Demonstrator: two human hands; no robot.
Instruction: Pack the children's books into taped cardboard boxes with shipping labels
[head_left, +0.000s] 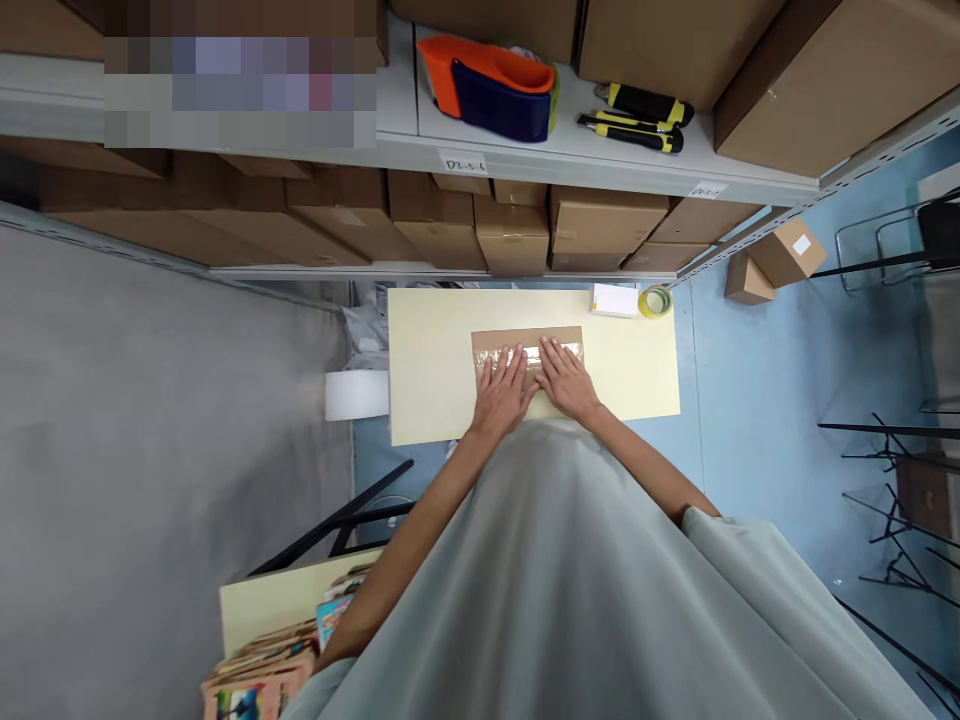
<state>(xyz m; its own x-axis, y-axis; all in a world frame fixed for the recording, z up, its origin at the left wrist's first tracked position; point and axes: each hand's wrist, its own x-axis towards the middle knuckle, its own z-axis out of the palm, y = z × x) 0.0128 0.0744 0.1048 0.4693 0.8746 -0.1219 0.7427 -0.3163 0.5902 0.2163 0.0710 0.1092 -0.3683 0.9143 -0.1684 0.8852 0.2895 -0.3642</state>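
A brown cardboard box (pixel 525 335) lies on the pale yellow table (pixel 431 370), with a shiny strip of clear tape (pixel 574 350) across its top. My left hand (pixel 502 391) rests flat on the left half of the box, fingers stretched out over the tape. On the right half lies my right hand (pixel 566 379), also flat with its fingers extended. The two thumbs come close together near the middle. Neither hand grips anything. Part of the box is hidden under both hands.
A white box (pixel 614 300) and a tape roll (pixel 655 301) sit at the table's back right. Above, a metal shelf (pixel 540 172) holds cardboard boxes, an orange-and-blue tape dispenser (pixel 495 88) and several utility knives (pixel 637 130). Stacked magazines (pixel 262 675) lie at lower left.
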